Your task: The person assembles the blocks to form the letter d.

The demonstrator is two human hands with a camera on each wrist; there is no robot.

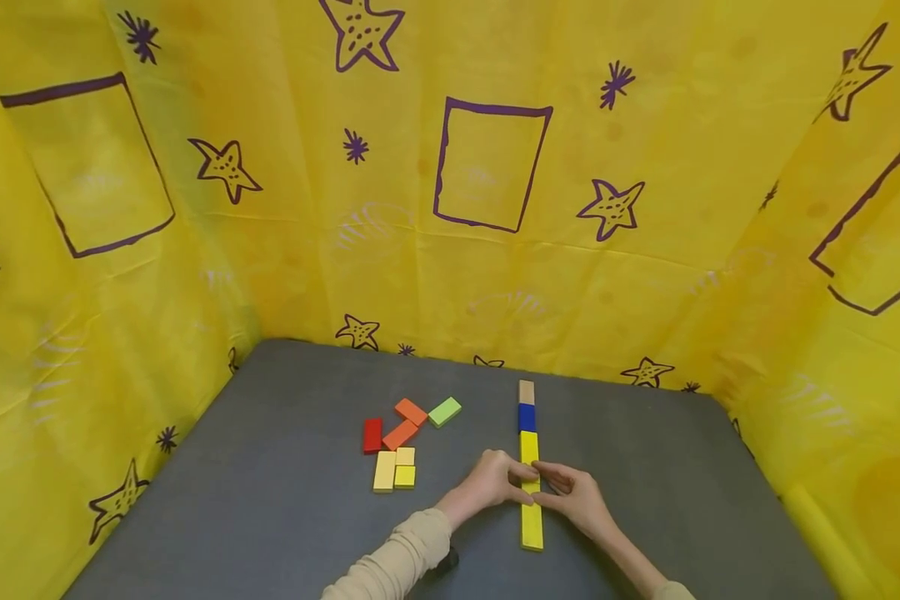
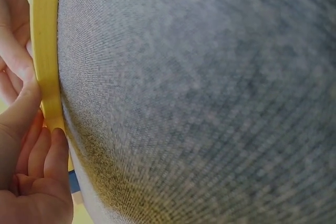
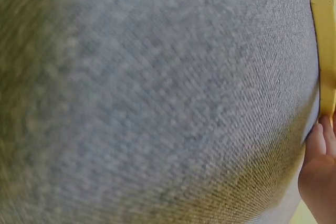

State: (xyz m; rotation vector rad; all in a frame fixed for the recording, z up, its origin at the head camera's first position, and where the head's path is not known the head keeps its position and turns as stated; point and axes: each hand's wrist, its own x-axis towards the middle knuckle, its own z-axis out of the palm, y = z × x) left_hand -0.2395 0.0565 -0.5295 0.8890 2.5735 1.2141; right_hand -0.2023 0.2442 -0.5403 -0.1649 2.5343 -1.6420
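— Quite a bright room, isn't it?
— Creased yellow cloth (image 1: 315,267) rises around us, patterned with dark stars (image 1: 609,210). Below it the surface (image 1: 285,517) is dark grey and flat, with a woven texture that should drag a little on whatever slides over it.
— And the row of blocks (image 1: 529,447)?
— It lies on that surface, right of the middle, running away from the person, with both hands at its yellow stretch.
— Holding it?
— The left hand (image 1: 492,477) has thumb and fingertips against it from the left, the right hand (image 1: 579,500) from the right. Whether either one pinches or only presses, I can't tell from here.
— How would the near yellow block (image 1: 532,527) handle?
— Light and stiff, I'd guess: painted wood, smooth enough to slip slightly, hardly fragile. I'd take it low by its two long sides; a careless nudge could knock its neighbours crooked.
— What sits at the far end?
— A blue block (image 1: 527,417), then a plain wooden block (image 1: 526,392).
— And the strays?
— Over to the left: a red block (image 1: 372,436), two orange blocks (image 1: 411,412), a light green block (image 1: 445,412) and a long cream block (image 1: 384,472). Smallest are the short cream block (image 1: 405,457) and short yellow block (image 1: 404,477), tucked just beside the long cream one.
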